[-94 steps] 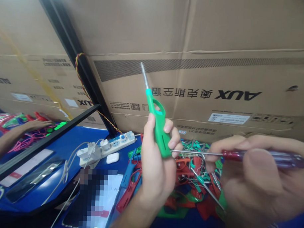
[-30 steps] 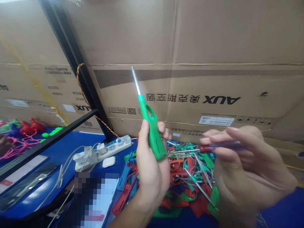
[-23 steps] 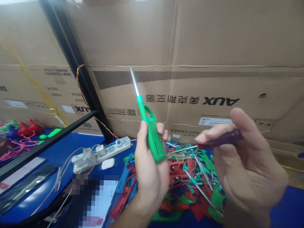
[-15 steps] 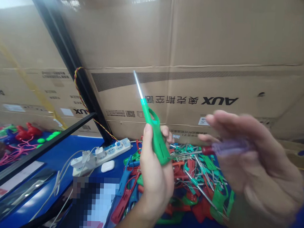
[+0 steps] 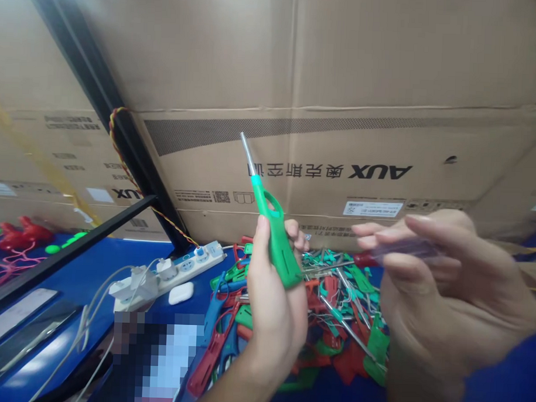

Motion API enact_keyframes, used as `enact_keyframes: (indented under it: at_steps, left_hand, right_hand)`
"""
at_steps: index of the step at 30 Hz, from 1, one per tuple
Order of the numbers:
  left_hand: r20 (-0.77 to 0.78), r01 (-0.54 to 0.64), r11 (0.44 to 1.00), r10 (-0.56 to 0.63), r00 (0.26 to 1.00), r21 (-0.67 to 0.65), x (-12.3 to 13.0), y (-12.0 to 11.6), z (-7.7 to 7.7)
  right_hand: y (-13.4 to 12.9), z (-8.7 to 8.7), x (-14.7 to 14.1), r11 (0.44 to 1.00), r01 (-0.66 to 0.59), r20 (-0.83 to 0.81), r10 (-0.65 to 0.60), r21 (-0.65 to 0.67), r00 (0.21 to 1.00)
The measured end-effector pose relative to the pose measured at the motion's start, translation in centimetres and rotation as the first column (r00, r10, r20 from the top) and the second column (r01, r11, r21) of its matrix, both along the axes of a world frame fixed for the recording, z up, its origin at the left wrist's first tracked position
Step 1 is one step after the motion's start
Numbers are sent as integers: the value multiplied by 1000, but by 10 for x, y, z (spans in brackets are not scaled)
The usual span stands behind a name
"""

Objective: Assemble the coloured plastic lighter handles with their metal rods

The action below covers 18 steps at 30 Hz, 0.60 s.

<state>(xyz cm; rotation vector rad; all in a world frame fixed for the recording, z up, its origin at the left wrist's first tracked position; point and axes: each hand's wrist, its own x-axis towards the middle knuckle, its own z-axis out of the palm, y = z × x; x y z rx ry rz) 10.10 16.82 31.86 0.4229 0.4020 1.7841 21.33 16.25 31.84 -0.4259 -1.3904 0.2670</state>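
A green long-necked gas lighter (image 5: 285, 257) with a metal tube tip is held upright and leaning left by my left hand (image 5: 271, 301), fingers wrapped round its body. My right hand (image 5: 453, 295) is closed on a screwdriver (image 5: 396, 252) with a clear purplish handle and a red collar. The thin shaft points left, its end at or close to the lower end of the lighter; whether it touches I cannot tell. Below both hands lies a pile of lighter parts (image 5: 334, 312) in green, red and blue, with metal tubes among them.
A white power strip (image 5: 189, 265) with plugs and cables lies on the blue table (image 5: 153, 320), beside a small white case (image 5: 181, 293). A black metal frame (image 5: 90, 83) slants up at the left. Large cardboard boxes (image 5: 365, 63) stand behind. Red toys (image 5: 27, 233) lie far left.
My right-hand fingers have closed in around the screwdriver handle from a more open pose. My left hand keeps the lighter nearly still. The view has shifted slightly to the right.
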Motion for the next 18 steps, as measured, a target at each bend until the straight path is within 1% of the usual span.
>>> enact_keyframes:
  at_steps: [1,2,3,5,7,10,12,15,17,18]
  left_hand:
    - [-1,-4,1000,4,1000,4,-1,1,0]
    - [0,-12,1000,12,1000,6,-2,1,0]
    - [2,-22,1000,22,1000,10,-3,2,0]
    - [4,-39,999,39,999,23,-5,4,0]
    - [2,-39,999,39,999,28,-6,6,-1]
    - [-5,-3,1000,3,1000,9,-3,8,-4]
    - [-8,36,999,-36,999,2,-1,9,-6]
    - [-14,60,998,-60,998,19,3,9,-7]
    - [-20,59,998,-58,998,30,4,8,-7]
    - [-23,60,998,-60,998,35,4,7,-7]
  right_hand:
    - [1,0,0,999,36,-8,-36,-11,999]
    - [2,0,1,999,44,-3,-44,-26,999]
    - [2,0,2,998,27,21,-26,-49,999]
    - [4,0,3,996,-44,87,51,-77,995]
    - [4,-1,4,997,-63,95,67,-45,993]
    - [3,-1,4,999,40,58,-40,-5,998]
    - [0,1,4,997,74,103,-71,-25,992]
    - [-2,3,3,998,0,162,10,-60,987]
    - [-1,4,1,999,-23,91,26,-36,995]
    - [0,4,0,1000,-6,39,6,-8,999]
